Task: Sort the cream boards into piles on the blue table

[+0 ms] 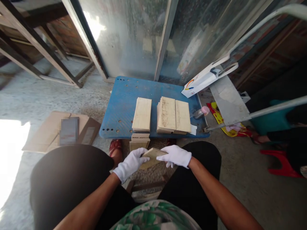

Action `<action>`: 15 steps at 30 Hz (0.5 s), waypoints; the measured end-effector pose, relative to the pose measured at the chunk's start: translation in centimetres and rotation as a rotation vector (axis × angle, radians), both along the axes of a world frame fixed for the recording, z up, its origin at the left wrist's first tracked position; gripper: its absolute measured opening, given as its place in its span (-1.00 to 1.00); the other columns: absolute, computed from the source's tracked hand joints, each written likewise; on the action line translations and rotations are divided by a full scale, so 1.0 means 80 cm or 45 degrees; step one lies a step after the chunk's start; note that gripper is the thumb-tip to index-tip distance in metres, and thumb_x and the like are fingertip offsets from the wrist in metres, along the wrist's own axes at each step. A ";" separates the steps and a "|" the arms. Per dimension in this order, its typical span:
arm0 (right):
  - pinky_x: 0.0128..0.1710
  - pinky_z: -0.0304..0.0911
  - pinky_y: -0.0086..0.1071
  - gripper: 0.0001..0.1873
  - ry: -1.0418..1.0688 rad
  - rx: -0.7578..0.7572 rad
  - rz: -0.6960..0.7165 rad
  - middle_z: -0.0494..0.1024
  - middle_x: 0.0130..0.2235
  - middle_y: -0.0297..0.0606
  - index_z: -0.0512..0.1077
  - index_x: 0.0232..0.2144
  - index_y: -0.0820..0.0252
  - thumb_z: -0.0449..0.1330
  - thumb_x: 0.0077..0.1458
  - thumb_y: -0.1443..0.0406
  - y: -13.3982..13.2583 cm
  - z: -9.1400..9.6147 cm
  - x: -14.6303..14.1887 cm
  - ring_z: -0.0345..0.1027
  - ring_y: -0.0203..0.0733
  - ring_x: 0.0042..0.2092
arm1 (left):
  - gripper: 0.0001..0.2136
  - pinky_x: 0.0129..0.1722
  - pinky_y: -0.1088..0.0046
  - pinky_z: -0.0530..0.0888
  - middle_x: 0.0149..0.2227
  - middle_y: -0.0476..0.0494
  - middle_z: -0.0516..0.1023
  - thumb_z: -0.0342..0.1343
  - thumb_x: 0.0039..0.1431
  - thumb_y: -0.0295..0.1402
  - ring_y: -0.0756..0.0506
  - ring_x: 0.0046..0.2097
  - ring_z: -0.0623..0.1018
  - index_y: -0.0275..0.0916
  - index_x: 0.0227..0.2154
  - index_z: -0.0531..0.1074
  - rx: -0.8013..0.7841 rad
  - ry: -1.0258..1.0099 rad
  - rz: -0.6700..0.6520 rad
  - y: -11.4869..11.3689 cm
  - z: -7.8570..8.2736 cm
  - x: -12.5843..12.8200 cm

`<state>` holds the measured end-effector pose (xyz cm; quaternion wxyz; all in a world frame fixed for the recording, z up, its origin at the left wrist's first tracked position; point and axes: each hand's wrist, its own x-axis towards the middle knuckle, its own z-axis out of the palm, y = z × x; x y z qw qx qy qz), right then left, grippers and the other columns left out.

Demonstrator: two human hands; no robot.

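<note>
Both my hands wear white gloves and hold a thin, pale tan rectangular board (153,154) between them over my lap. My left hand (133,163) pinches its left side, and my right hand (175,155) grips the right side with the thumb on the face. Just beyond, at the near edge of a blue table (115,108), several similar boards (139,139) sit lower than the tabletop. On the table lie a stack of boards (142,113) at the middle and two adjoining stacks, one stained on top (167,113) and one plainer (183,116).
A white paper bag (201,81) stands at the table's back right corner, near a metal cup (198,114) and a pink object (205,110). A metal frame (271,110) flanks the right side. On the floor at left is a cardboard box (48,131); a red stool (279,163) is at right.
</note>
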<state>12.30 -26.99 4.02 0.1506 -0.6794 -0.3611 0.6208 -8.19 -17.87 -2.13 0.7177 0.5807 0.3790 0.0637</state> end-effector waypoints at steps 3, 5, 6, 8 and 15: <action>-0.67 0.21 -0.48 -0.65 -0.083 -0.096 0.087 0.48 -0.60 -0.33 0.51 -0.28 0.19 0.25 0.05 0.03 -0.008 -0.008 -0.007 0.40 -0.23 -0.60 | -0.88 -0.37 0.44 0.44 -0.41 -0.06 0.54 0.12 0.01 -0.37 -0.05 -0.39 0.49 -0.27 -0.37 0.45 0.250 0.164 -0.237 -0.004 -0.004 -0.002; -0.64 0.17 -0.47 -0.66 -0.205 -0.017 0.156 0.47 -0.62 -0.32 0.52 -0.34 0.18 0.21 0.10 0.02 -0.012 -0.014 -0.013 0.38 -0.23 -0.60 | -0.85 -0.35 0.42 0.46 -0.36 -0.12 0.58 0.11 0.04 -0.39 -0.10 -0.34 0.54 -0.28 -0.32 0.49 0.441 0.321 -0.438 -0.003 -0.004 -0.004; -0.61 0.18 -0.46 -0.67 -0.275 0.044 0.209 0.50 -0.59 -0.29 0.54 -0.36 0.17 0.20 0.12 0.03 -0.012 -0.017 -0.017 0.40 -0.22 -0.57 | -0.85 -0.32 0.42 0.48 -0.34 -0.14 0.60 0.14 0.01 -0.41 -0.12 -0.30 0.56 -0.28 -0.31 0.51 0.469 0.367 -0.467 -0.001 -0.002 -0.005; -0.46 0.26 -0.42 -0.71 -0.425 0.184 0.359 0.59 -0.44 -0.19 0.57 -0.34 0.16 0.17 0.16 0.09 -0.009 -0.024 -0.027 0.49 -0.15 -0.42 | -0.84 -0.23 0.37 0.49 -0.31 -0.17 0.62 0.15 0.00 -0.45 -0.17 -0.24 0.59 -0.26 -0.31 0.55 0.540 0.475 -0.549 0.005 0.004 -0.010; -0.01 0.29 -0.26 -0.56 -0.725 0.257 0.855 0.57 -0.01 -0.06 0.50 0.04 0.20 0.06 0.26 0.11 0.030 -0.075 -0.069 0.45 0.04 0.01 | -0.71 -0.11 0.15 0.53 -0.20 -0.44 0.62 0.20 -0.05 -0.46 -0.38 -0.10 0.61 -0.40 -0.21 0.58 0.655 0.931 -0.868 0.025 0.045 -0.026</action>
